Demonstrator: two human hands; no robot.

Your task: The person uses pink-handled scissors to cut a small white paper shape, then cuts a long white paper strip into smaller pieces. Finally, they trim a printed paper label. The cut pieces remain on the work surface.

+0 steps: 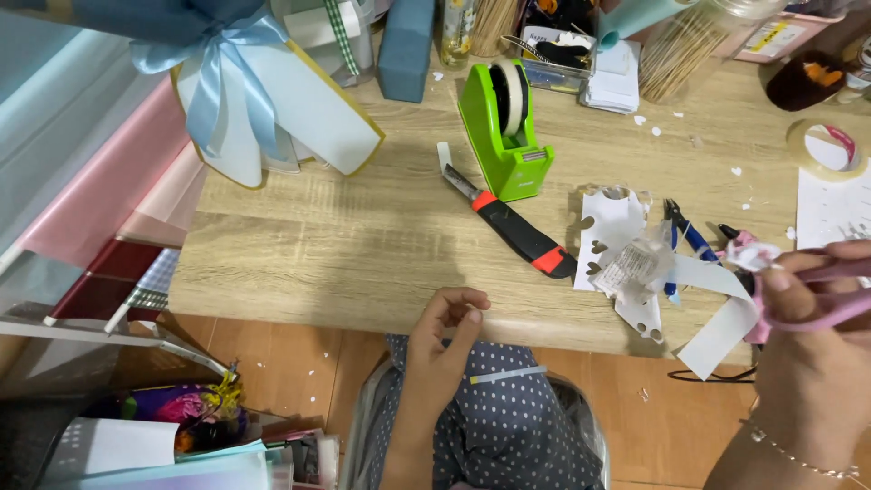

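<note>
Grasping pink scissors (830,290), right hand (817,363); left hand (445,340) pinching tiny white scrap (474,315).

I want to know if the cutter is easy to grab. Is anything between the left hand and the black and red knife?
Nothing visible. The left hand sits at the table edge, and only bare wooden table separates it from the utility knife.

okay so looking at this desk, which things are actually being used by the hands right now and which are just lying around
In use:
right hand holding pink scissors
white paper strip at the scissors
left hand, fingers pinched on something too small to tell

Lying about:
green tape dispenser
utility knife
blue pliers
tape roll
ribboned bouquet wrap
</note>
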